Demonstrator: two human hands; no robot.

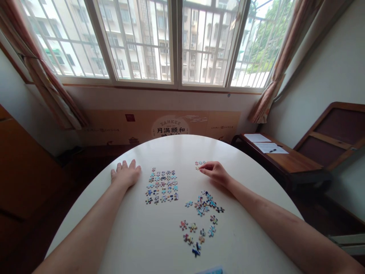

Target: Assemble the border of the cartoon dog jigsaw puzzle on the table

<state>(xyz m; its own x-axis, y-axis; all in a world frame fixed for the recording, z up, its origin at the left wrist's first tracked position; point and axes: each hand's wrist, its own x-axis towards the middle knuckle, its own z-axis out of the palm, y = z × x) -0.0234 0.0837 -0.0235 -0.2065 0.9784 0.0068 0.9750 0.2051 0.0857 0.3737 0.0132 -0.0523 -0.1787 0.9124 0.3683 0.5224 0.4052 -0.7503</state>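
Observation:
My left hand (127, 173) lies flat on the white table with its fingers spread, holding nothing. To its right, jigsaw pieces are set out in rows as a block (163, 187), with small gaps between them. My right hand (216, 172) is closed in a pinch at a small jigsaw piece (197, 168), which is partly hidden by the fingertips. Just beyond it is a short row of pieces (200, 163). Nearer to me, a loose heap of jigsaw pieces (203, 204) overlaps, and several single pieces (193, 227) are scattered in front of it.
A round white table (137, 236) carries everything. At its near edge a blue item (211, 271) is cut off by the frame. Beyond stand a printed cardboard panel (137, 129) and barred windows. To the right are a wooden bench (296, 161) with papers (270, 147).

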